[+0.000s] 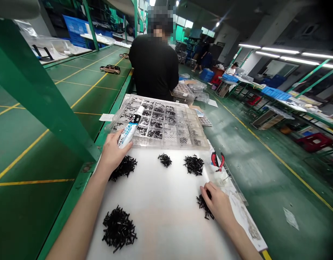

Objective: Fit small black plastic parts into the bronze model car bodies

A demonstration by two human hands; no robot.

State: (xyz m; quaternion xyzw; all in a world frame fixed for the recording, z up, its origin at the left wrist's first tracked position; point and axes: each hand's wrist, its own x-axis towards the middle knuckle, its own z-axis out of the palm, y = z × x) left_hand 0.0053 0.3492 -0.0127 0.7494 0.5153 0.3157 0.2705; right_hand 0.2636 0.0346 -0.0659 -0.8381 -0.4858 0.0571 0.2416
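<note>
My left hand (pixel 114 150) is closed around a white and blue tube (pixel 127 134) with a black band and white cap, tilted over the near left part of a clear compartment tray (pixel 166 144). Small black parts fill many of the compartments. Beneath that hand lies a pile of black parts (pixel 125 168) on the white board (pixel 161 202). My right hand (pixel 214 198) rests on another black pile (pixel 202 206) at the board's right, fingers curled and pressed together; what they pinch is hidden. Further piles sit at the top middle (pixel 165 160), top right (pixel 193 165) and lower left (pixel 119 228).
Red-handled pliers (pixel 218 161) lie at the right edge. A green post (pixel 42 86) slants across the left, beside a green conveyor (pixel 82 90) carrying toy cars (pixel 110 69). A person in black (pixel 155 66) sits beyond the tray.
</note>
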